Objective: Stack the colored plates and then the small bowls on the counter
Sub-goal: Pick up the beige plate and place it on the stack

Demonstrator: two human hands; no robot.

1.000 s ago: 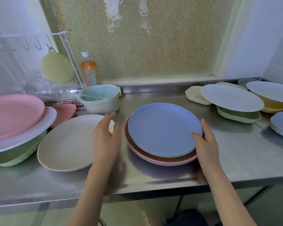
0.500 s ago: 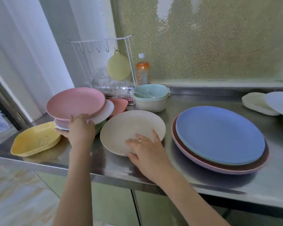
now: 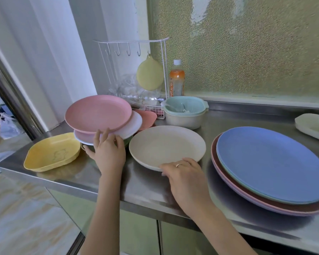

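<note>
**Plates partly stacked, bowls not yet begun**

The main stack (image 3: 276,173) sat at the right of the counter (image 3: 151,188): a blue plate (image 3: 269,162) on top, a thin pale green edge under it, then a dark reddish plate and a pink one at the bottom. I judged that part of the job done, four plates as far as the rims showed.

Just left of it lay the beige plate (image 3: 166,144), on its own and flat on the steel. My right hand (image 3: 184,173) was on its near rim, fingers curled over the edge in a light grip, ring showing; whether the plate had lifted off the counter I could not tell.

Further left stood a looser pile: a pink plate (image 3: 98,113) on top, a white plate (image 3: 131,126) slid out from under it, and something green beneath, mostly hidden. My left hand (image 3: 107,150) was at the near edge of that pile, fingertips touching the rims and thumb spread below; I could not tell if it truly held anything.

By my reckoning the beige, pink and white plates were left to join the blue stack, and the bowls had not been touched. A yellow dish (image 3: 52,153) sat at the far left end of the counter, a salmon one (image 3: 147,118) behind the pile, a mint bowl (image 3: 184,107) nested in a cream bowl (image 3: 184,122) toward the back, and a pale dish (image 3: 311,126) at the right edge.

Behind them were a white wire rack (image 3: 129,45) and an orange-labelled bottle (image 3: 176,81).
</note>
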